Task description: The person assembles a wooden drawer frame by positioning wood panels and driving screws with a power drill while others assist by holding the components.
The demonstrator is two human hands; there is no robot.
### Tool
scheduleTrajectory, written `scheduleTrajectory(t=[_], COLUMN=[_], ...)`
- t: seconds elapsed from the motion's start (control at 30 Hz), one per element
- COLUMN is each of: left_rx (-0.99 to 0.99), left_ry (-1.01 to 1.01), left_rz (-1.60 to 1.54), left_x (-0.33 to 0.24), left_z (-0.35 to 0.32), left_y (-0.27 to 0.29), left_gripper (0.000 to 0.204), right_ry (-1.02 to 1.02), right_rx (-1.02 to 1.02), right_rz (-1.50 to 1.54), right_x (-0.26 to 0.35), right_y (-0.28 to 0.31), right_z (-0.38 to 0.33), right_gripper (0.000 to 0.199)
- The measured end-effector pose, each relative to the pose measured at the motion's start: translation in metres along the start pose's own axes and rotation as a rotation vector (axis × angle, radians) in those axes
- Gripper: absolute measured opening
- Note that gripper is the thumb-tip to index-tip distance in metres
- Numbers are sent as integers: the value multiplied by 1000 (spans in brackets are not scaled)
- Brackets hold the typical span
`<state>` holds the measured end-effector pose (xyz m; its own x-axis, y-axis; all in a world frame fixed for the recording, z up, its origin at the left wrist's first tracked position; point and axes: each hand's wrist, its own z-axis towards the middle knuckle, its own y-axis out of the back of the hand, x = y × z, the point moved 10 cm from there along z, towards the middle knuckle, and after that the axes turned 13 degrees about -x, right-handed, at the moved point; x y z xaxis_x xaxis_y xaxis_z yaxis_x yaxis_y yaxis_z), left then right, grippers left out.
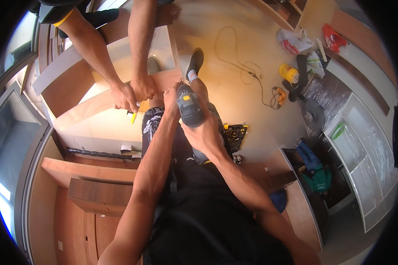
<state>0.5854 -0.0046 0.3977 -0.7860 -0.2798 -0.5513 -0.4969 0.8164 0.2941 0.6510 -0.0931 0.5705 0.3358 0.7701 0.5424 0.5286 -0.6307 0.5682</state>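
A grey and black cordless drill point(191, 108) with a yellow patch is gripped in my right hand point(205, 134), its chuck pointing away from me. My left hand point(170, 98) is closed right beside the chuck, at the near edge of a narrow wooden board point(167, 79). What its fingers pinch is too small to make out. A co-worker's two hands point(135, 93) rest on the same board to the left of mine, and a small yellow tool point(134, 117) sticks out below them. The board lies along a pale cabinet-like panel assembly point(88, 121).
An orange power tool point(278, 97) with a trailing cord point(241, 66) lies on the floor to the right. Nearby are a yellow container point(288, 73), plastic bags point(295, 40) and a fan point(312, 114). A black tool case point(235, 136) sits beside my leg. Wooden cabinet parts point(99, 194) stand lower left.
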Motion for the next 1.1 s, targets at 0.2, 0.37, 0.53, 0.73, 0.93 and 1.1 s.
scheduleTrajectory(t=[0.2, 0.37, 0.53, 0.73, 0.93, 1.1], left_rx=[-23, 39, 271, 328, 312, 344], left_ry=[46, 256, 782, 750, 837, 804], left_rz=[-224, -450, -1040, -1126, -1043, -1077], left_x=[15, 16, 3, -42, -44, -36], left_z=[3, -7, -56, -81, -88, -82], left_y=[-4, -11, -30, -23, -20, -24], left_gripper=[34, 40, 41, 35, 32, 34], right_ry=[-3, 64, 50, 87, 39, 2], right_rx=[-18, -31, -21, -65, -56, -40], right_rz=[-31, -57, -60, -48, -108, -75], right_x=[4, 2, 12, 9, 8, 9], right_y=[3, 2, 5, 8, 4, 2], right_z=[1, 1, 2, 3, 5, 5], right_gripper=[70, 70, 71, 70, 69, 69])
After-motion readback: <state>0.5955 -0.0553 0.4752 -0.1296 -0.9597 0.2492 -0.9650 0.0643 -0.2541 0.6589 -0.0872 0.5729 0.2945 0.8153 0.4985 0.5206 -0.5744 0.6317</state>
